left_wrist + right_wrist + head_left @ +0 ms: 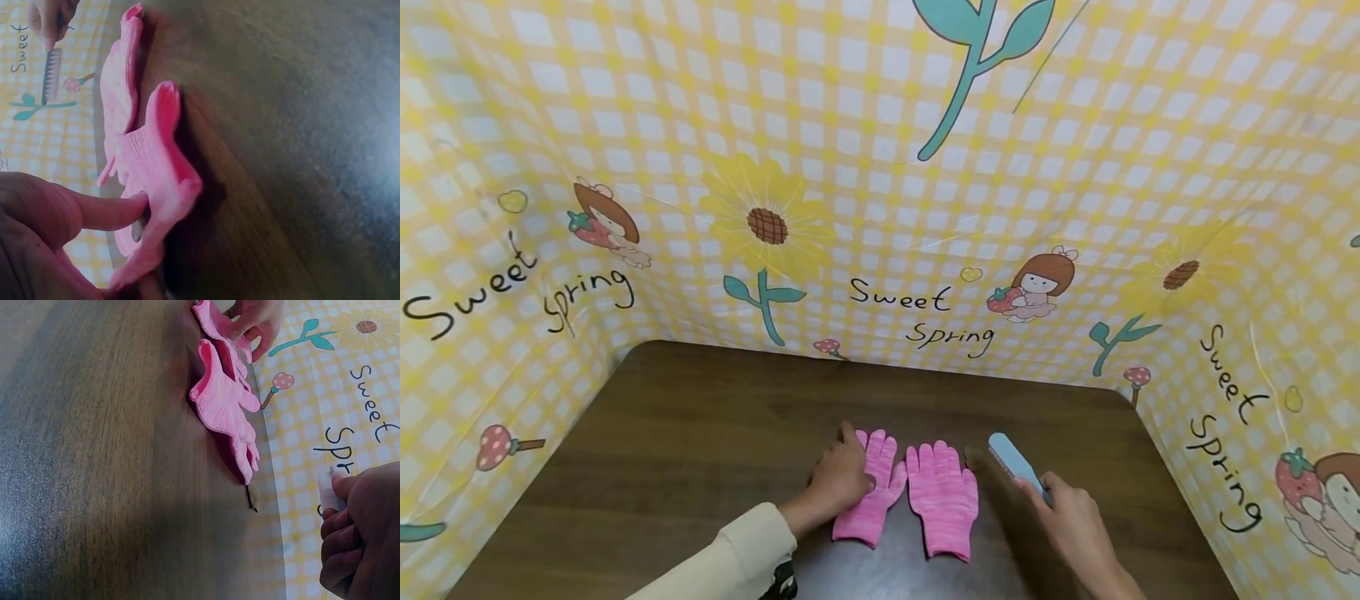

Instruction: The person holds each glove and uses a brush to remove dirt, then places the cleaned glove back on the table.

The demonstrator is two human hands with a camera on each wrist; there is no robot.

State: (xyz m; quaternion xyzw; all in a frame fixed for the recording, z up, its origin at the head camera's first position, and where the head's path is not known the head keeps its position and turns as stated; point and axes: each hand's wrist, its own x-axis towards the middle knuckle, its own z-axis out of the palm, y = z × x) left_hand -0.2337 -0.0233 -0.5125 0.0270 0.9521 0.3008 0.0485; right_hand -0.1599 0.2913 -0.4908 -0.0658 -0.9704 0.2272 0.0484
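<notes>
Two pink knitted gloves lie side by side on the table, fingers pointing to the far side. My left hand (841,473) holds the outer edge of the left glove (880,500), its thumb (115,212) on the knit. Beside it is the right glove (946,508), touched by neither hand. My right hand (1078,525) grips the handle of a light blue brush (1013,457) above the table, right of the gloves. White bristles show on the brush (52,75) in the left wrist view. In the right wrist view, the fingers (342,550) curl around it and hide most of it.
The dark wooden table (722,417) is enclosed at the back and sides by a yellow checked cloth (880,208) with printed flowers and lettering. A small dark brown piece (252,499) lies near the right glove's fingertips.
</notes>
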